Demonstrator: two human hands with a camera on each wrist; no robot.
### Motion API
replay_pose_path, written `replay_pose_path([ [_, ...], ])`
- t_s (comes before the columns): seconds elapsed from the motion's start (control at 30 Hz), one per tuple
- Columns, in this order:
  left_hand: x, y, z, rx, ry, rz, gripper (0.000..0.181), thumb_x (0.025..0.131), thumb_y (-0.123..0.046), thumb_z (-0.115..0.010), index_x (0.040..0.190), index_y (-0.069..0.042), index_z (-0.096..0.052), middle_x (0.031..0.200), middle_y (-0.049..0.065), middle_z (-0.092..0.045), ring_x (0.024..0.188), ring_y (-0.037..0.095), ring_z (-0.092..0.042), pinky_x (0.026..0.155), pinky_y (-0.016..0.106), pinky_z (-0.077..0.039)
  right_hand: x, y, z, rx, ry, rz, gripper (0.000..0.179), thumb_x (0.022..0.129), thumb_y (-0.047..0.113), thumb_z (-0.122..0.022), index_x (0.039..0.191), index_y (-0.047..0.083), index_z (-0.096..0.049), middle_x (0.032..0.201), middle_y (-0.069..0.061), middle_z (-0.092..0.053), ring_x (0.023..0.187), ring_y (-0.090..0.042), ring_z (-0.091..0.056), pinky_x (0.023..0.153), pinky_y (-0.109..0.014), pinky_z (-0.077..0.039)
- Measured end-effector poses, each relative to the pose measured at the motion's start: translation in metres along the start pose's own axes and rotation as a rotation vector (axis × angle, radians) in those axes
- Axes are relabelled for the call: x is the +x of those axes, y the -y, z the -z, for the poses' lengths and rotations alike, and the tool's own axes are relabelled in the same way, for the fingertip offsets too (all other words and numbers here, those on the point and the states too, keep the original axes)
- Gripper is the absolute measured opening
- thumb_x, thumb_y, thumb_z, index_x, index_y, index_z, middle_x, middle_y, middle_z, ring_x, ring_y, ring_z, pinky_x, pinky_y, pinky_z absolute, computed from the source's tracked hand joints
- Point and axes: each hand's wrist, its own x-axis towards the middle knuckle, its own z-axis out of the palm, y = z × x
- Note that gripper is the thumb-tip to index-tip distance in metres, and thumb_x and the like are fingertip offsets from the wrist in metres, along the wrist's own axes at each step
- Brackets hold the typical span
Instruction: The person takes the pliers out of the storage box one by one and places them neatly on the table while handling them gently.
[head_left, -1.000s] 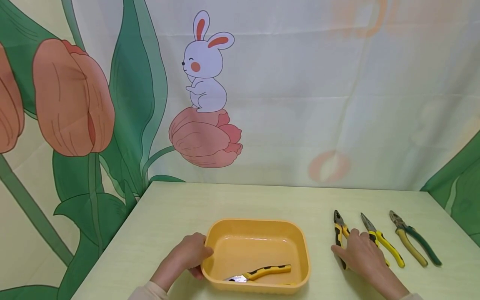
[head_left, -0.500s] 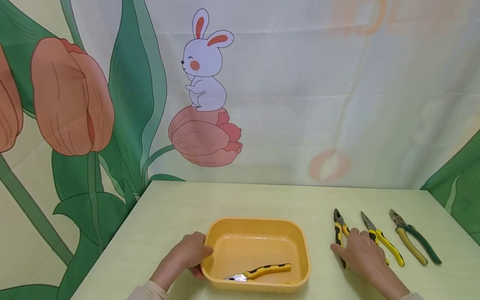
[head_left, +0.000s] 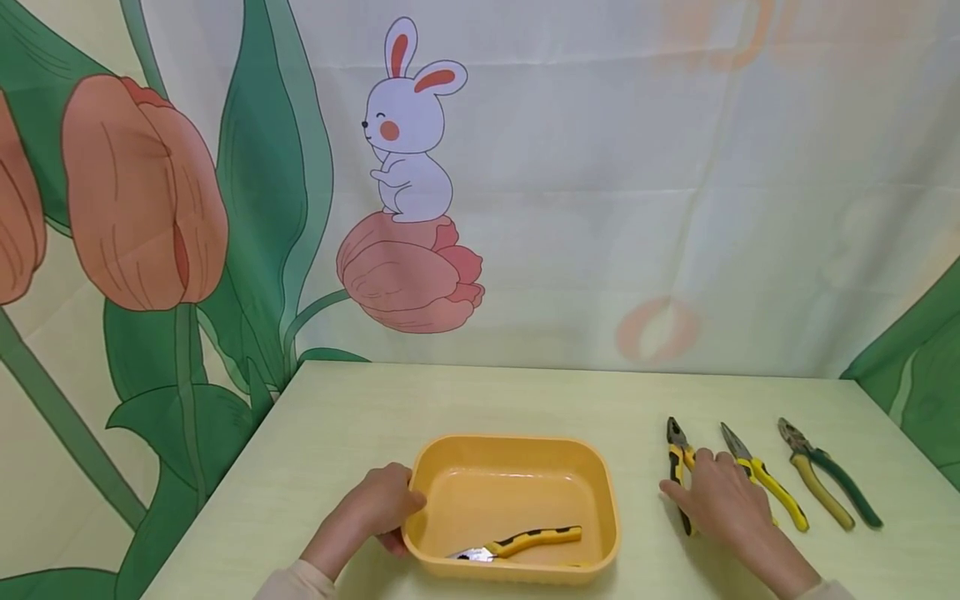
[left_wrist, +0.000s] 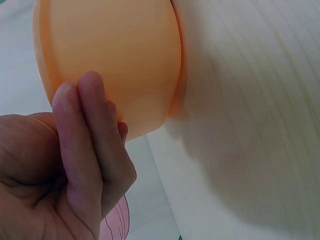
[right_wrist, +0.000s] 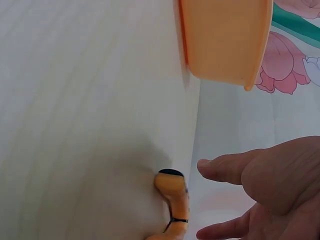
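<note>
My left hand (head_left: 381, 500) grips the left side of a yellow plastic tub (head_left: 517, 450), thumb over the rim. The left wrist view has the fingers against the tub's outer wall (left_wrist: 125, 55). Inside lies a pair of pliers (head_left: 536, 540) with yellow-and-black handles, partly hidden by the near wall. My right hand (head_left: 723, 504) is over combination pliers (head_left: 677, 458) with black-and-yellow handles, its thumb at their left side. In the right wrist view the thumb and a finger extend, spread apart, beside an orange-yellow handle (right_wrist: 171, 187).
Right of that hand lie yellow-handled needle-nose pliers (head_left: 780, 496), partly covered by it. Farther right are pliers with one green and one tan handle (head_left: 847, 485). A printed cloth (head_left: 562, 208) with a rabbit and tulips hangs behind the pale table (head_left: 480, 400).
My right hand has shifted slightly left and away from me over the combination pliers. The left hand, tub and pliers stay where they were.
</note>
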Motion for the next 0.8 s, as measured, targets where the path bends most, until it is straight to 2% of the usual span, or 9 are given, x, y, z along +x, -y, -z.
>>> replay_pose_path([
  [0.17, 0.0, 0.001, -0.001, -0.007, -0.003, -0.012, 0.009, 0.093, -0.009, -0.052, 0.093, -0.003, -0.059, 0.065, 0.012, -0.065, 0.043, 0.016, -0.062, 0.044, 0.026, -0.055, -0.002, 0.002, 0.009, 0.01, 0.004, 0.022, 0.067, 0.088, 0.053, -0.065, 0.112, -0.008, -0.054, 0.099, -0.025, -0.057, 0.075, -0.026, -0.055, 0.051, -0.035, -0.046],
  [0.3, -0.001, 0.001, -0.001, -0.016, -0.003, -0.022, 0.008, 0.092, -0.008, -0.052, 0.091, -0.003, -0.059, 0.064, 0.012, -0.065, 0.042, 0.016, -0.062, 0.044, 0.027, -0.055, -0.006, 0.005, 0.016, 0.024, 0.018, 0.043, 0.073, 0.087, 0.057, -0.064, 0.119, -0.008, -0.053, 0.102, -0.024, -0.059, 0.079, -0.027, -0.058, 0.054, -0.038, -0.048],
  [0.4, -0.002, 0.0, -0.001, -0.017, -0.004, -0.028, 0.008, 0.092, -0.008, -0.052, 0.09, -0.003, -0.059, 0.063, 0.012, -0.064, 0.042, 0.015, -0.062, 0.044, 0.027, -0.055, -0.008, 0.009, 0.022, 0.03, 0.032, 0.051, 0.08, 0.086, 0.06, -0.063, 0.126, -0.008, -0.051, 0.107, -0.025, -0.06, 0.084, -0.029, -0.059, 0.059, -0.041, -0.051],
  [0.57, -0.002, 0.0, -0.001, -0.024, -0.005, -0.032, 0.008, 0.092, -0.007, -0.052, 0.09, -0.003, -0.058, 0.063, 0.012, -0.064, 0.042, 0.015, -0.062, 0.044, 0.027, -0.055, -0.016, 0.019, 0.03, 0.046, 0.016, 0.098, 0.087, 0.084, 0.065, -0.063, 0.133, -0.006, -0.05, 0.121, -0.03, -0.059, 0.098, -0.038, -0.061, 0.071, -0.05, -0.055],
  [0.8, -0.001, 0.0, -0.001, -0.024, 0.004, -0.013, 0.008, 0.094, -0.008, -0.052, 0.093, -0.002, -0.058, 0.065, 0.012, -0.065, 0.043, 0.016, -0.063, 0.044, 0.027, -0.055, -0.027, 0.031, 0.042, 0.067, 0.003, 0.173, 0.081, 0.084, 0.062, -0.065, 0.129, -0.003, -0.054, 0.115, -0.023, -0.064, 0.092, -0.031, -0.064, 0.063, -0.045, -0.054],
])
